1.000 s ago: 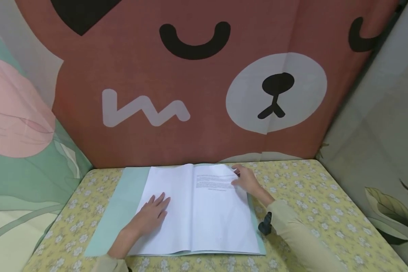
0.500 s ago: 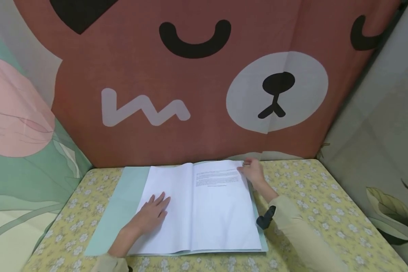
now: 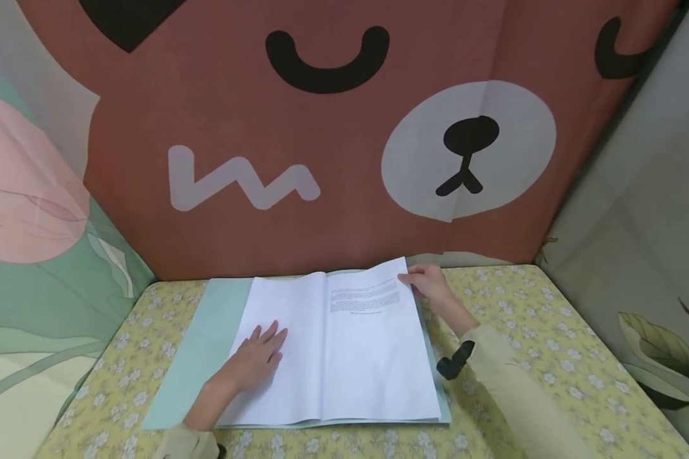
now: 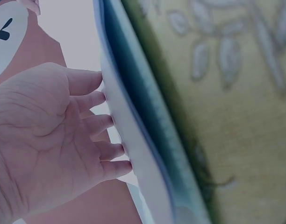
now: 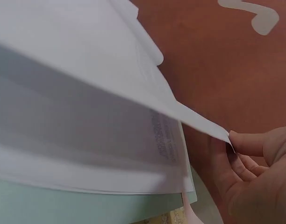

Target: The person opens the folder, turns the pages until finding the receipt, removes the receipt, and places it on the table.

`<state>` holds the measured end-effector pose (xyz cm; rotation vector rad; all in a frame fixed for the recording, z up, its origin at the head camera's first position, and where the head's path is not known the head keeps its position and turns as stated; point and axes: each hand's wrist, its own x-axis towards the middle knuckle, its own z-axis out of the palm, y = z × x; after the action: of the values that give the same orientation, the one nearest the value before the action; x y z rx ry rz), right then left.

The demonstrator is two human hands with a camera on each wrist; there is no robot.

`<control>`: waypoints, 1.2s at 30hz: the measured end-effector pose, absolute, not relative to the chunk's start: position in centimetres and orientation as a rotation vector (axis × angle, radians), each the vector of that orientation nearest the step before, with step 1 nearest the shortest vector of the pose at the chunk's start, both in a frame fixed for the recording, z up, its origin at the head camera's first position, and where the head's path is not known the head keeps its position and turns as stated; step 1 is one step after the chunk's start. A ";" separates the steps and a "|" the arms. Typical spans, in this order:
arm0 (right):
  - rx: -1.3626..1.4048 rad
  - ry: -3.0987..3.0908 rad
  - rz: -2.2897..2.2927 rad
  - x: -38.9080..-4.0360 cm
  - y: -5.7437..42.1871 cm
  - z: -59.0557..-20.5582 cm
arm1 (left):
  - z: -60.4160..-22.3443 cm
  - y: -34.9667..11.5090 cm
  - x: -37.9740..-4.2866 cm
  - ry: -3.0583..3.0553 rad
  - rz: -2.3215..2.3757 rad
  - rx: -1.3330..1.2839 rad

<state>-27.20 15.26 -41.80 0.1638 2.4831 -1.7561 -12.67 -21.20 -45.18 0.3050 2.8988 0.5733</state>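
Note:
An open booklet of white pages with a light green cover (image 3: 212, 344) lies on the table. My left hand (image 3: 255, 360) rests with spread fingers on the blank left page (image 3: 289, 319); in the left wrist view its fingertips (image 4: 116, 168) touch the paper. At the top right corner of the right page (image 3: 373, 363), my right hand (image 3: 433, 287) pinches the sheet between thumb and fingers. The right wrist view shows that page (image 5: 199, 122) lifted, with another printed page (image 5: 101, 154) beneath it. A short block of text is printed near the top of the right page.
A yellow flowered tablecloth (image 3: 522, 357) covers the table. Behind it hangs a reddish-brown cloth (image 3: 344, 236) with a bear's face, close to the booklet's top edge. Patterned cloths (image 3: 29, 306) also hang at the left and right sides.
My right hand has moved outward to the page's top corner and now pinches it, and that corner has risen. The left hand has stayed in place on the left page.

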 end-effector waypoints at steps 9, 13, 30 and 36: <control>0.066 2.072 -1.895 -27.1 15.5 -40.1 | -44.8 -21.3 -12.8 2.869 0.588 0.295; -0.008 1.975 -1.927 -27.0 15.2 -39.5 | -44.5 -21.0 -12.9 2.900 0.581 0.290; 0.103 1.771 -2.032 -26.9 13.3 -37.9 | -40.8 -14.6 -12.5 2.865 1.374 0.033; 0.102 1.626 -2.078 -26.5 12.5 -37.0 | -37.9 -11.7 -11.8 2.600 1.635 0.025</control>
<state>-26.52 12.50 -37.02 0.1015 1.6263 -2.0784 -11.80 -11.68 -37.85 0.0246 2.5998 1.6348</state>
